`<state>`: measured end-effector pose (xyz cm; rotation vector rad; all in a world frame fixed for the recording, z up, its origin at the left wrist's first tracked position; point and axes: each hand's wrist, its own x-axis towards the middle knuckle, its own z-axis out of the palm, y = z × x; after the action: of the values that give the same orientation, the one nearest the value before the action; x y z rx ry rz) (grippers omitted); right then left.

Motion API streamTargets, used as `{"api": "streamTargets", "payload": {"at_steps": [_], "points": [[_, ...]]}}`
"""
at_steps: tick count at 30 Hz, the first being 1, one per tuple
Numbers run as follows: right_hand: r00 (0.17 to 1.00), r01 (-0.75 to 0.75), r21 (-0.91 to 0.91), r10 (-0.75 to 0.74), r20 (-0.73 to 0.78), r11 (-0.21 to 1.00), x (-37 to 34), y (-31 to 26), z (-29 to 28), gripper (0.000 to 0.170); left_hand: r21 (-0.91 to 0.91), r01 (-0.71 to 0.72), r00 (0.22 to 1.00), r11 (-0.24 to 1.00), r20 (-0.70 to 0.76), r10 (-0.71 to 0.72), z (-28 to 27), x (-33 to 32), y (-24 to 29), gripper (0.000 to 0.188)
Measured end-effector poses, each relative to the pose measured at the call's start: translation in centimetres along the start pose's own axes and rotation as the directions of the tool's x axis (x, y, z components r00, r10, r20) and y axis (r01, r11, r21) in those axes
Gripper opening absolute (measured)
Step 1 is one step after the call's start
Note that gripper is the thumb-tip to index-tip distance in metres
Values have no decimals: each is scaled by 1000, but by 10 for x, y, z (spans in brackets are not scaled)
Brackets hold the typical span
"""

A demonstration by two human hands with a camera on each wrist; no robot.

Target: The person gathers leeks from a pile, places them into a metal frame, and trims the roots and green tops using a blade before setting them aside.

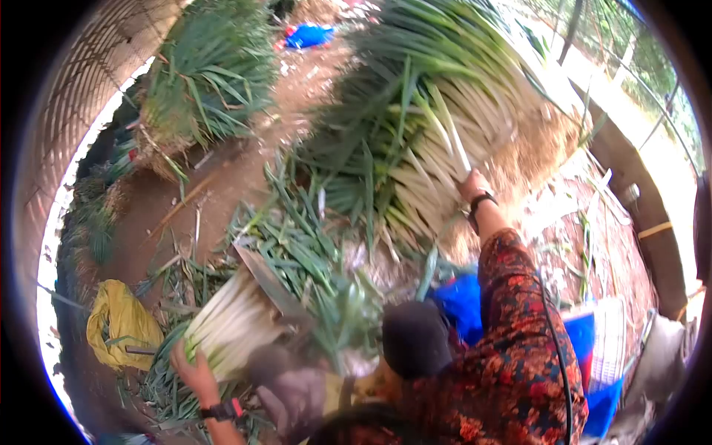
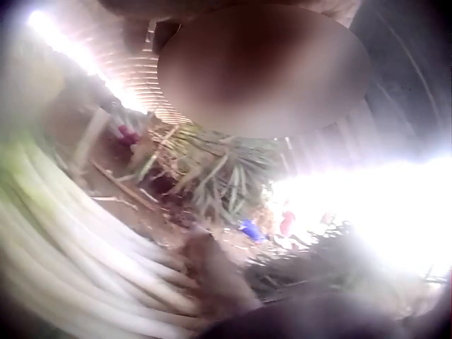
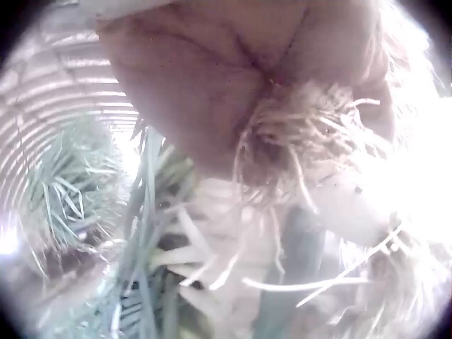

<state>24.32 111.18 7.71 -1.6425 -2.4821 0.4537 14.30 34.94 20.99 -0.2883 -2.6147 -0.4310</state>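
Observation:
My right hand (image 1: 475, 185) grips a long white-stemmed onion (image 1: 451, 133) near its root end, over the big pile of green onions (image 1: 475, 81). In the right wrist view, thin pale roots (image 3: 311, 134) stick out below the palm (image 3: 212, 78). At the lower left my left hand (image 1: 194, 374) rests with relaxed fingers against a smaller bundle of white stalks (image 1: 236, 319). The same stalks (image 2: 92, 261) fill the lower left of the left wrist view, where the hand is too blurred to read. A flat greyish strip (image 1: 268, 283) lies across the bundle's right end.
Another onion heap (image 1: 211, 74) stands at the upper left. Loose green leaves (image 1: 297, 230) litter the ground between. A yellow bag (image 1: 119, 322) lies at the far left, blue material (image 1: 461, 304) beside my right sleeve. A low wall edge (image 1: 630, 174) runs along the right.

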Motion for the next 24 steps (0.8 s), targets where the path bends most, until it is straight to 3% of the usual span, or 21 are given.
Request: {"api": "streamTargets", "payload": {"at_steps": [1, 3, 4, 5, 6, 7, 8, 9, 10, 11, 12, 13, 14, 15, 16, 17, 19, 20, 21, 23, 24], "points": [[996, -24, 199, 7, 84, 980, 2, 19, 29, 46, -59, -21, 1000, 998, 22, 23, 3, 11, 20, 43], [982, 15, 283, -67, 176, 959, -51, 19, 32, 43, -343, -10, 994, 939, 96, 45, 11, 27, 66, 40], [952, -11, 466, -134, 277, 885, -72, 27, 46, 41, -527, 68, 989, 847, 147, 12, 15, 31, 96, 39], [913, -51, 631, -220, 344, 774, -87, 30, 53, 39, -688, 149, 981, 710, 192, -20, 22, 35, 130, 37], [843, -277, 798, -264, 469, 535, -119, 25, 36, 35, -826, 237, 958, 511, 285, 17, 35, 38, 156, 37], [754, -502, 831, -349, 556, 240, -156, 20, 16, 31, -901, 327, 930, 285, 360, 70, 46, 38, 179, 36], [728, -542, 832, -426, 537, 121, -169, 28, 19, 29, -883, 426, 881, 196, 454, 131, 47, 35, 210, 35], [734, -593, 805, -410, 542, 2, -186, 32, 26, 29, -843, 526, 818, 109, 537, 205, 47, 29, 242, 34], [698, -651, 757, -432, 571, -50, -201, 38, 33, 30, -795, 601, 750, 86, 598, 282, 52, 22, 270, 33], [659, -703, 705, -460, 594, -97, -215, 40, 36, 31, -803, 556, 711, 214, 593, 378, 61, 13, 293, 38], [647, -692, 697, -591, 482, -188, -239, 30, 14, 41, -715, 677, 614, 175, 679, 401, 73, 4, 316, 40], [573, -739, 647, -681, 457, -187, -255, 24, -3, 45, -605, 784, 505, 137, 751, 426, 87, -5, 335, 44], [533, -781, 590, -709, 462, -203, -261, 24, 0, 43, -714, 613, 510, 339, 685, 520, 126, -16, 342, 44], [496, -818, 531, -737, 460, -220, -265, 23, 2, 42, -657, 658, 460, 368, 738, 495, 129, -26, 357, 42], [575, -785, 558, -655, 491, -270, -273, 27, 0, 39, -596, 699, 406, 395, 786, 467, 132, -37, 371, 42], [691, -611, 780, -572, 442, -136, -291, 21, -19, 36, -339, 917, 256, 211, 904, 343, 110, -44, 393, 39], [655, -619, 782, -601, 459, -77, -331, 8, -69, 32, -208, 975, 135, 82, 841, 523, 145, -55, 396, 38], [602, -664, 746, -633, 488, -56, -350, 11, -85, 33, -241, 970, 185, 6, 761, 622, 148, -57, 396, 39], [542, -708, 706, -664, 515, -30, -368, 17, -97, 33, -254, 965, 246, -65, 789, 563, 156, -60, 402, 33], [567, -661, 747, -607, 557, 68, -398, 27, -120, 37, -235, 966, 257, -111, 795, 550, 157, -51, 398, 34], [550, -598, 778, -608, 573, 193, -409, 28, -135, 38, -167, 977, 214, -134, 798, 564, 152, -44, 396, 33]]}}
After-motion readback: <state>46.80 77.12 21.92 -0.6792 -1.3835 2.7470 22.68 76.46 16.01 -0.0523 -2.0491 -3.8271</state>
